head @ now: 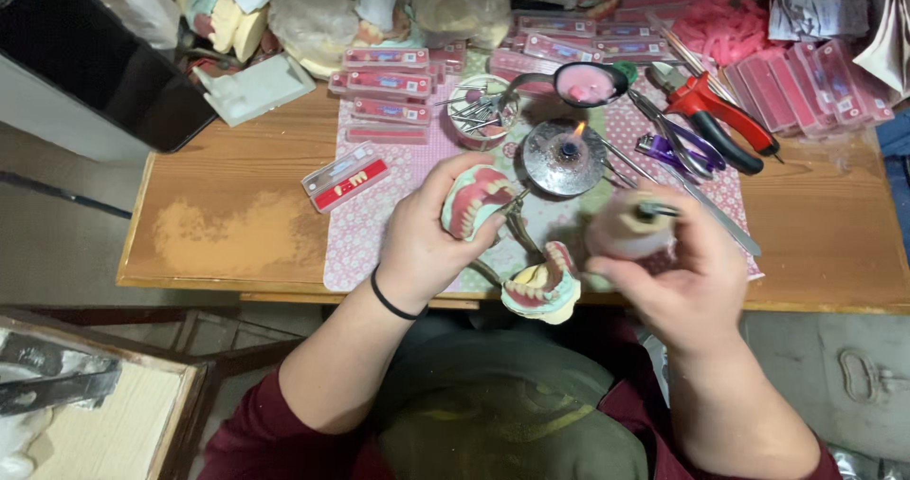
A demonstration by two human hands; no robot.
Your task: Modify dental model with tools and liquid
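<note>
My left hand (425, 238) grips a denture model (476, 200) with pink gums and white teeth on a pale green base, held over the patterned mat (365, 224). A black band circles that wrist. My right hand (684, 270) holds a small whitish rounded lump (627, 234) with a thin metal tool (701, 210) against it. A second denture model (542, 289) sits at the table's front edge between my hands. A small spirit burner (563, 156) with a lit flame stands just beyond them.
Red-handled pliers (713, 110) and purple-handled scissors (675, 153) lie at the right. Several flat pink tooth cards (389, 87) are stacked behind, one (346, 179) at the left. A tin of instruments (481, 112), a spoon with pink wax (586, 84), a black bin (90, 58).
</note>
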